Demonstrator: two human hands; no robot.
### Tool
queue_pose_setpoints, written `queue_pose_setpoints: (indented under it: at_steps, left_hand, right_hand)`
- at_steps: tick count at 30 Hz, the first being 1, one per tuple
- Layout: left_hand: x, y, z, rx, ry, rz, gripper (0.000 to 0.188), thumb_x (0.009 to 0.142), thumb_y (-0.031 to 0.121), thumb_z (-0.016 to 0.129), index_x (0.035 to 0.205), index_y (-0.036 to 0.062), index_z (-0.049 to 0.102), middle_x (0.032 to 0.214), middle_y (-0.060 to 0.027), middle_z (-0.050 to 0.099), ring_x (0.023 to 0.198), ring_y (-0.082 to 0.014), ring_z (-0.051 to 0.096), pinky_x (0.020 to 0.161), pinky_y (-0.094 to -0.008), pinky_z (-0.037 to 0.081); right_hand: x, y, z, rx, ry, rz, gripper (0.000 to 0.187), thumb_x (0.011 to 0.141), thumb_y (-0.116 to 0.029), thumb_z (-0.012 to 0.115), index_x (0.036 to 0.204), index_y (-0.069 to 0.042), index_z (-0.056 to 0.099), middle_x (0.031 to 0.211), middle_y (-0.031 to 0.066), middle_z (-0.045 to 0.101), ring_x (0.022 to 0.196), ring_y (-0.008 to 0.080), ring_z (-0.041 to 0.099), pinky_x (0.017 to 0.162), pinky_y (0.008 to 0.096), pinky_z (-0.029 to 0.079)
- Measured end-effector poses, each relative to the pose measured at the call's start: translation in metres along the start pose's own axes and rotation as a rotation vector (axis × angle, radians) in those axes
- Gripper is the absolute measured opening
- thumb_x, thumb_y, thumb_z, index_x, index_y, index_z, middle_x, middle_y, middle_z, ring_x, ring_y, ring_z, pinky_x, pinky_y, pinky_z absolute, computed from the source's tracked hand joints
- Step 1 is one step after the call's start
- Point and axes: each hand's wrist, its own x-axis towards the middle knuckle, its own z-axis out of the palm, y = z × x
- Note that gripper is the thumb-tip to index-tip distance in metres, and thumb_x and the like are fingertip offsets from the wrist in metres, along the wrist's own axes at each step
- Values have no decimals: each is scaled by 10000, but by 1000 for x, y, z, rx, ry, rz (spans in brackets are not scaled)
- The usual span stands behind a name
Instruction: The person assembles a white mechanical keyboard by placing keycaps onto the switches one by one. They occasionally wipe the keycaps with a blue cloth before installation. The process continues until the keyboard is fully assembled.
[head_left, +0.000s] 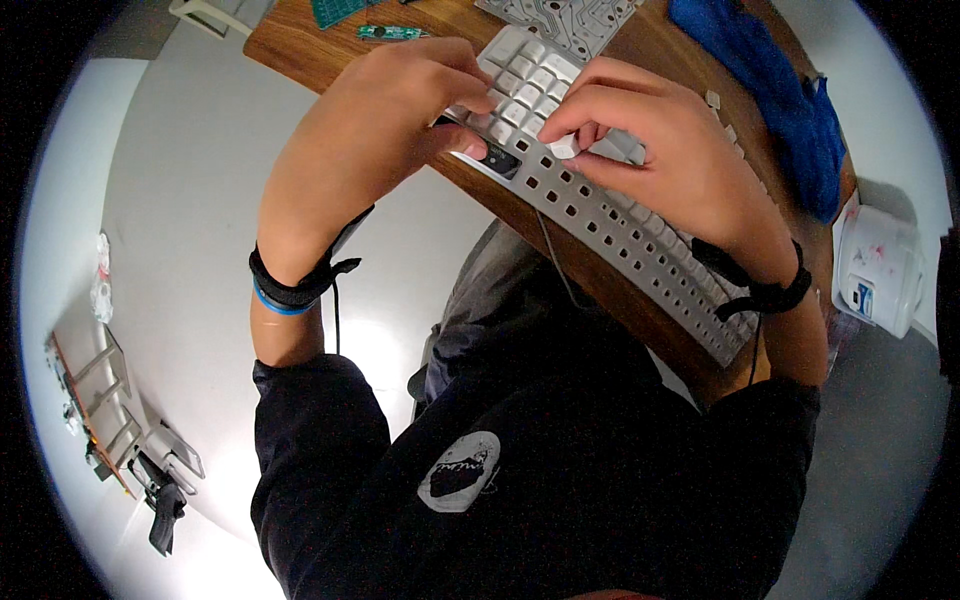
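Observation:
A white keyboard [612, 222] lies at a slant along the near edge of the table, many of its key sockets bare and dark. White keycaps [520, 92] still cover its far left part. Between the thumb and fingers of my right hand [655, 125] is a loose white keycap [565, 147], just above the bare sockets. My left hand [425, 100] grips the keyboard's left end, its thumb beside a dark panel [498, 160] and its curled fingers at the keys. My right hand hides part of the keyboard behind it.
Blue cloth [775, 95] lies on the wooden table [300, 62] at the right, near a few loose keycaps [713, 100]. Toward the back are a circuit-patterned sheet [570, 22], a small green-and-white object [392, 33] and a green mat [335, 10]. A white bin [880, 265] stands at the right.

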Motion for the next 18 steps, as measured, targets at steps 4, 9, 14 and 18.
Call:
queue_pose_setpoints:
  at_steps: [4, 9, 14, 18]
  left_hand:
    - [2, 1, -2, -4, -13, 10, 366, 838, 197, 876, 1160, 33, 815, 1247, -141, 766, 1115, -360, 745, 928, -429, 598]
    - [3, 4, -3, 2, -18, -7, 358, 839, 195, 878, 1154, 35, 816, 1252, -139, 764, 1114, -361, 745, 941, -430, 597]
    - [0, 2, -1, 20, 15, -5, 353, 839, 191, 876, 1157, 47, 820, 1254, -131, 764, 1121, -356, 744, 932, -424, 601]
    - [1, 4, -2, 16, 6, -21, 348, 835, 181, 877, 1155, 53, 824, 1237, -125, 766, 1126, -349, 744, 933, -427, 607]
  right_hand:
    - [0, -1, 0, 2, 8, -16, 237, 890, -17, 786, 1124, -20, 748, 1061, 120, 675, 910, 255, 735, 822, 367, 610]
    - [0, 1, 3, -14, 42, -30, 240, 899, -30, 788, 1135, -24, 747, 1053, 131, 697, 926, 281, 749, 830, 379, 612]
    - [-2, 7, 4, -22, 22, 18, 221, 950, -99, 760, 1161, -42, 731, 1068, 147, 740, 944, 341, 761, 837, 419, 613]
    - [7, 0, 5, -193, -24, -61, 186, 973, -143, 705, 1134, -48, 704, 1093, 141, 716, 1008, 380, 733, 851, 457, 603]
